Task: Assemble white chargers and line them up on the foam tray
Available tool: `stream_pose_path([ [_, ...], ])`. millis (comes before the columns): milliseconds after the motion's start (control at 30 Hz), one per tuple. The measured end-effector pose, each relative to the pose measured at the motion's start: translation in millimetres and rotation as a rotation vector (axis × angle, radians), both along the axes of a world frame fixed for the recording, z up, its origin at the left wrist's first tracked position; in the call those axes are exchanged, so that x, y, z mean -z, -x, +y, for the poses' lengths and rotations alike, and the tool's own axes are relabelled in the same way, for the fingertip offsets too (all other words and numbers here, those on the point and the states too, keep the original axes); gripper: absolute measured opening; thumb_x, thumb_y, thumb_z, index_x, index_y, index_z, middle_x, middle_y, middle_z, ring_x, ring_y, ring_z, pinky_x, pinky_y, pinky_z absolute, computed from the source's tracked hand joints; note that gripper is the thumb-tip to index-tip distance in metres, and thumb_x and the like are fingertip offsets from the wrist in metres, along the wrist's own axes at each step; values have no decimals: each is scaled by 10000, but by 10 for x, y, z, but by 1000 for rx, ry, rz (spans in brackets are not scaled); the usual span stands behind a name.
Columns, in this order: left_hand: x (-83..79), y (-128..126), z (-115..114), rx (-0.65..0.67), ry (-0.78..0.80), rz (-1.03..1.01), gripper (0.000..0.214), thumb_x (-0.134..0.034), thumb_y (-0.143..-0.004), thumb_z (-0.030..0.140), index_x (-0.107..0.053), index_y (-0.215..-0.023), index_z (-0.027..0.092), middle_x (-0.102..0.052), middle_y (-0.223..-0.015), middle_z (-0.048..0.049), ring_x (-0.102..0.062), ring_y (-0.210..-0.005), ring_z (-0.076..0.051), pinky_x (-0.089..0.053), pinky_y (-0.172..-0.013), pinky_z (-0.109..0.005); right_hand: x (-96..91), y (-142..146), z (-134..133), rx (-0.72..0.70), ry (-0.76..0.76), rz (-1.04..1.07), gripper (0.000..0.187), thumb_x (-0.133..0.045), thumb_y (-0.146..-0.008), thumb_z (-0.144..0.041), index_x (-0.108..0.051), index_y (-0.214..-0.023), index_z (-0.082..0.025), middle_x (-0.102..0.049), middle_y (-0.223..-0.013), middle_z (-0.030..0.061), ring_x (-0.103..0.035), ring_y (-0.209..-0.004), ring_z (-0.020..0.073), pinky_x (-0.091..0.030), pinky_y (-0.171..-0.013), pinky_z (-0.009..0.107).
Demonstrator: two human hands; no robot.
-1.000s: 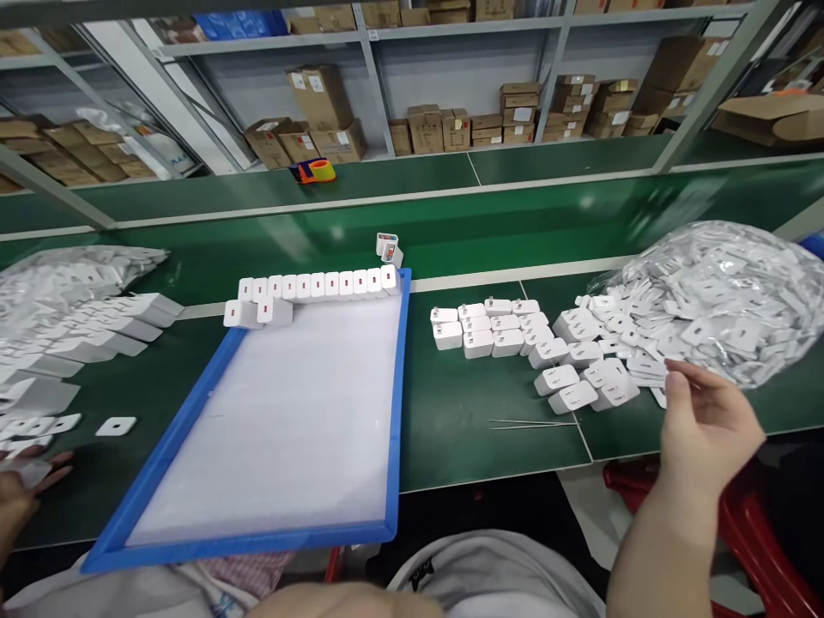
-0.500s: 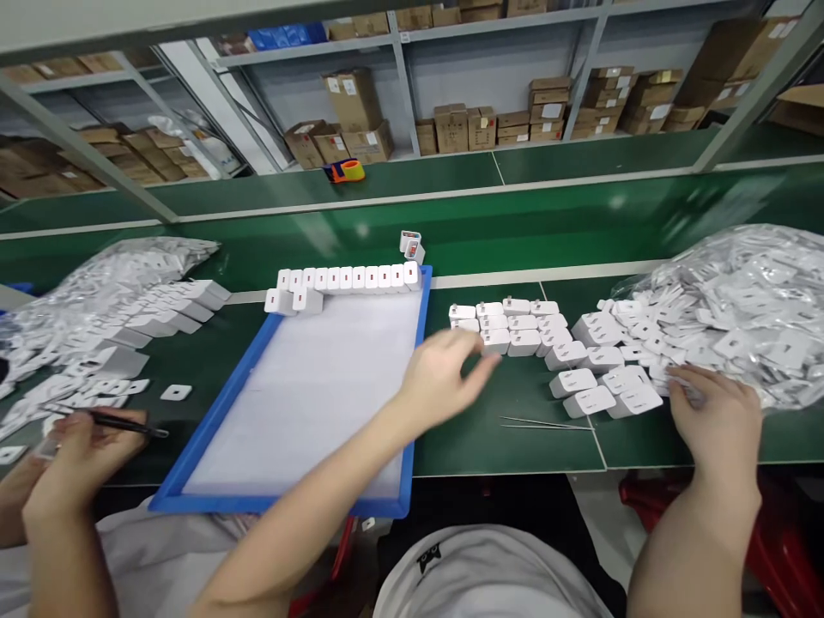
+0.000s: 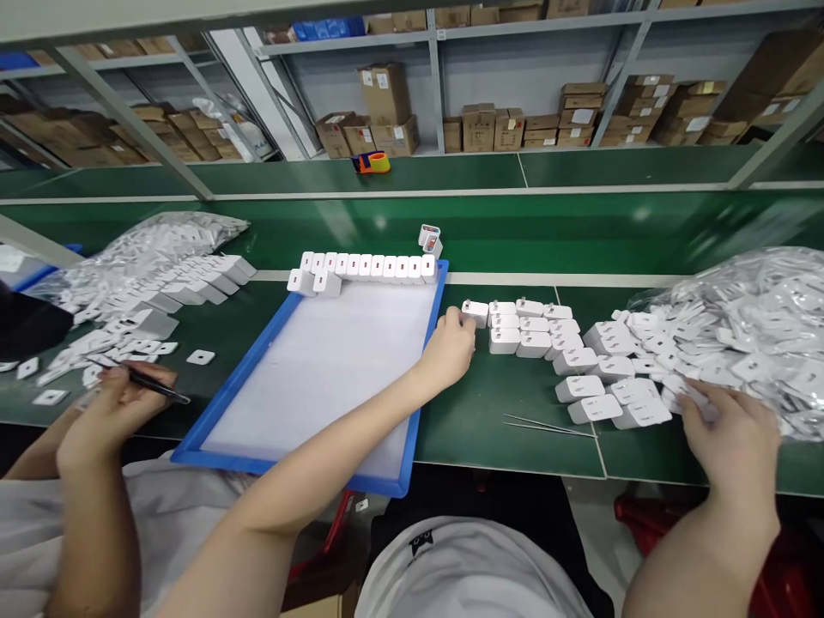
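Note:
My left hand point(image 3: 451, 348) is closed at the left end of a group of white plug chargers point(image 3: 534, 345), its fingertips on a charger they mostly hide. Most chargers in the group stand with prongs upward. On the right, my right hand point(image 3: 734, 425) pinches a small white cover piece point(image 3: 706, 412) beside a heap of loose white cover pieces point(image 3: 682, 348). A blue-rimmed tray point(image 3: 254, 371) lies to the left, with a row of white chargers point(image 3: 378, 268) along its far edge, ports facing me.
Metal tweezers point(image 3: 547, 426) lie near the table's front edge. A clear plastic bag point(image 3: 782, 300) spills cover pieces at right. Two open white housings point(image 3: 431, 240) stand behind the tray. At left, a co-worker's hand point(image 3: 119, 403) holds black tweezers point(image 3: 158, 384). An orange-and-blue tape dispenser point(image 3: 373, 163) sits on the ledge.
My left hand has gone from open above the chargers to closed on the leftmost one. My right hand has stayed by the heap, with a cover piece in its fingers. The view has shifted slightly.

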State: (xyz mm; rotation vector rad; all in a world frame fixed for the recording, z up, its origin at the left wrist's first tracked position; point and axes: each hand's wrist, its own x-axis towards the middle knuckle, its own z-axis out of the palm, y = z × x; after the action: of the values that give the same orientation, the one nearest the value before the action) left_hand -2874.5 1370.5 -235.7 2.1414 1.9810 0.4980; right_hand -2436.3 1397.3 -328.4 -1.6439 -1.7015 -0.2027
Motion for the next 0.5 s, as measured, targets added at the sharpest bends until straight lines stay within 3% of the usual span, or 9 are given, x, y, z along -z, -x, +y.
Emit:
stream_pose_path([
  [100, -101, 45, -119, -38, 21, -115, 154, -667, -854, 133, -598, -984, 178, -627, -1004, -107, -648, -975, -287, -563, -867, -429, -253, 240, -191, -6, -109, 30, 394, -765, -765, -334, -778, -1103, -132, -708, -1066, 191, -652, -1092, 416, -459, -998, 557],
  [200, -188, -39, -327, 8, 69, -564, 242, -703, -875, 256, -588, -1083, 212, -636, -1056, -79, -655, -875, -202, -585, -791, -338, -565, 841, -577, -30, -304, 257, 457, -787, -793, -297, -743, -1214, -125, -698, -1129, 198, -644, -1142, 380, -532, -952, 509],
  [233, -194, -95, -403, 54, 99, -789, 295, -712, -874, 282, -587, -1135, 223, -632, -1085, -79, -659, -890, -190, -586, -793, -317, -643, 1095, -716, -114, -275, 424, 421, -757, -838, -271, -726, -1241, -152, -695, -1135, 172, -669, -1082, 328, -540, -964, 499],
  [333, -140, -261, -604, 232, 165, -1313, 413, -747, -868, 328, -580, -1235, 233, -614, -1138, -85, -655, -1037, -204, -575, -864, -301, -726, 1817, -1031, -598, 133, 743, 531, -698, -916, -279, -559, -1426, -231, -642, -1301, 142, -691, -1056, 250, -613, -895, 416],
  [400, -77, -317, -701, 314, 160, -1400, 376, -747, -883, 310, -602, -1219, 222, -580, -1144, -80, -643, -1070, -194, -566, -884, -287, -678, 2140, -1130, -708, 203, 836, 574, -710, -917, -257, -512, -1455, -260, -638, -1322, 128, -690, -1084, 235, -636, -873, 370],
  [500, -36, -295, -785, 384, 118, -1309, 301, -721, -903, 235, -639, -1192, 221, -531, -1137, -71, -626, -1052, -166, -559, -898, -275, -599, 2325, -1168, -676, 131, 886, 550, -718, -903, -166, -549, -1414, -284, -662, -1283, 90, -685, -1111, 207, -632, -900, 316],
])
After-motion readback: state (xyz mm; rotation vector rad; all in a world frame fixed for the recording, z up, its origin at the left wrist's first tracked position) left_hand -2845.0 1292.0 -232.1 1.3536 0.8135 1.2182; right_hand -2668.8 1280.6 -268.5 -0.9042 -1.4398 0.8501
